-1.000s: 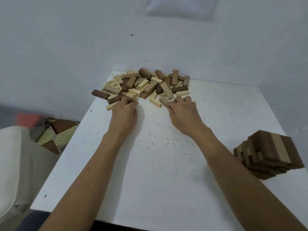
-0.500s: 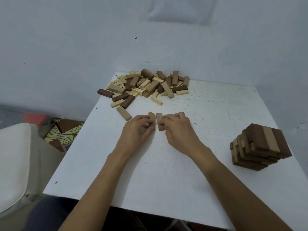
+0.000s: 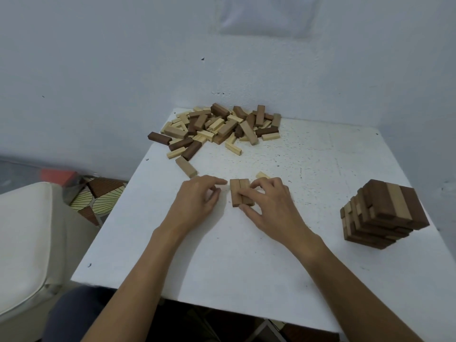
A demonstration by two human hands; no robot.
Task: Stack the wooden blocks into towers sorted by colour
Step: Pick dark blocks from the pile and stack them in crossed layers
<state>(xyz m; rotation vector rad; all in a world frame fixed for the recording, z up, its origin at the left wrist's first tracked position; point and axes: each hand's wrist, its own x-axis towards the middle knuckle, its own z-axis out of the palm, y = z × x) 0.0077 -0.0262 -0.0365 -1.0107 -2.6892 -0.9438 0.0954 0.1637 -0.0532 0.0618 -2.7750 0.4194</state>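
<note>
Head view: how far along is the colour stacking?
Done: one mostly brown tower stands at the right of the table. In hand: two tan blocks lie side by side mid-table, the right hand pinching them, the left hand beside them. Left: the mixed pile at the far edge.

Our right hand (image 3: 269,206) pinches two mid-brown wooden blocks (image 3: 238,192) laid side by side. Our left hand (image 3: 197,202) rests just beside them.
</note>
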